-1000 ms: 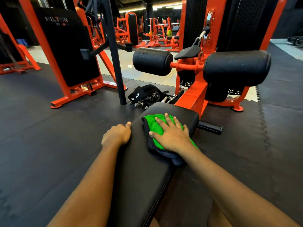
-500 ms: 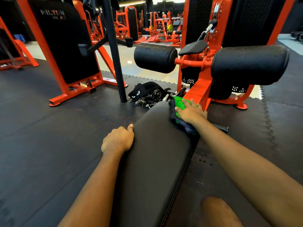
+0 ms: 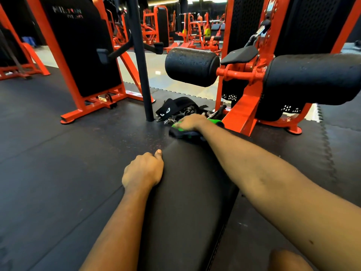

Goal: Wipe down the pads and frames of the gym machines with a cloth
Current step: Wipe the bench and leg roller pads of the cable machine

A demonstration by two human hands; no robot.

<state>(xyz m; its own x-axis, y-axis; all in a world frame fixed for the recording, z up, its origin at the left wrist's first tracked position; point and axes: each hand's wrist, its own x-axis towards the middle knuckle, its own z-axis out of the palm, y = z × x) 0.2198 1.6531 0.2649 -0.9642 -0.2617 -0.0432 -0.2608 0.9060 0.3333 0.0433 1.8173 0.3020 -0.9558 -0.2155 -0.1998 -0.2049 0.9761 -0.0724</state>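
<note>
A long black bench pad (image 3: 187, 192) runs away from me towards an orange machine frame (image 3: 244, 112). My right hand (image 3: 192, 122) lies over a green and dark cloth (image 3: 183, 133) at the pad's far end, pressing it down; its fingertips are hidden. My left hand (image 3: 143, 170) rests on the pad's left edge with fingers curled over the side and thumb up. Two black roller pads (image 3: 192, 66) (image 3: 316, 79) stick out from the frame above the far end.
A black upright post (image 3: 141, 61) stands left of the far end, with a heap of black straps and metal clips (image 3: 175, 111) at its foot. Another orange machine with a black shield (image 3: 82, 45) is at the left. Black rubber mats (image 3: 48, 163) cover the floor.
My right hand has slid the cloth along the pad from its middle to the far end, then leftward across that end. The left hand has stayed in place.
</note>
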